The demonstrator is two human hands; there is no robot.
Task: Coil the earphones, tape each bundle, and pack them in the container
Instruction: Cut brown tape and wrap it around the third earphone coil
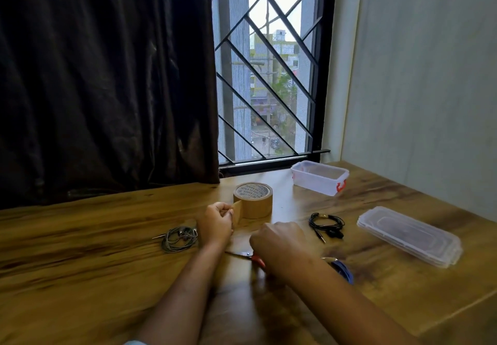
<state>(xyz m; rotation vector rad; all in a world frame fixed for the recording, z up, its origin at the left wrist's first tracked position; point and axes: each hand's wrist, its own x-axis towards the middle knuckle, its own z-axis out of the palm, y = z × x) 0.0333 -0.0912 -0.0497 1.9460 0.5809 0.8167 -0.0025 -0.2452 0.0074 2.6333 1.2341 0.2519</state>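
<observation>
The blue earphones (343, 269) are mostly hidden behind the right forearm at lower centre; grey earphones (178, 238) and black earphones (326, 226) are seen loosely looped left and right of centre. A strip from the brown tape roll (254, 201) is pinched by the left hand (215, 223), and red-handled scissors (250, 256) are partly covered by the blurred right hand (279, 242) (fingers concealed, so its grip cannot be told). The clear oblong container (318, 176) is set open right of centre.

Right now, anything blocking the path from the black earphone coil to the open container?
Nothing visible. Bare table lies between the black earphones and the container; the tape roll sits left of that path, the lid right.
</observation>
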